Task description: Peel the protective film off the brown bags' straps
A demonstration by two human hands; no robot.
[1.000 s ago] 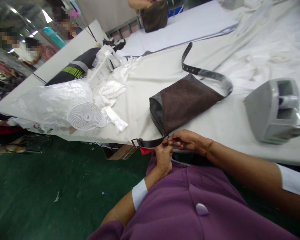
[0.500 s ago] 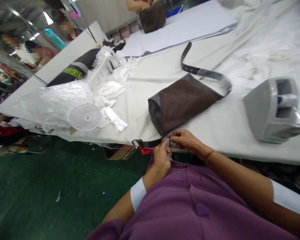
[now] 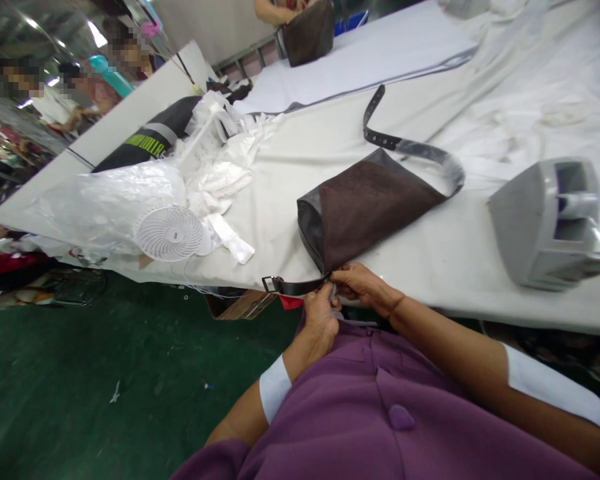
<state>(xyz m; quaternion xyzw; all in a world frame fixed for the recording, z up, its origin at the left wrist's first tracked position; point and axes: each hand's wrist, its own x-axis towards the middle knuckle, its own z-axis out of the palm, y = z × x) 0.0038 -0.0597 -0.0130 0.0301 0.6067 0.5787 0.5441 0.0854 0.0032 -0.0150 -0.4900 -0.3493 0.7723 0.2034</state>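
The fingers [image 3: 338, 274] of the right hand [image 3: 363, 283] and the left hand [image 3: 320, 321] are closed tight, close together, and seem to pinch a thin pale strip [image 3: 333, 292]. The strip sits at the end of a dark leather strap [image 3: 293, 287] with a metal buckle. Just past the fingers, up and to the right, a brown suede bag [image 3: 365, 208] lies flat on the white cloth desk [image 3: 430, 267], its long side slanting away. The right hand is nearer the bag. Both arms bend in front of a purple shirt [image 3: 375, 407].
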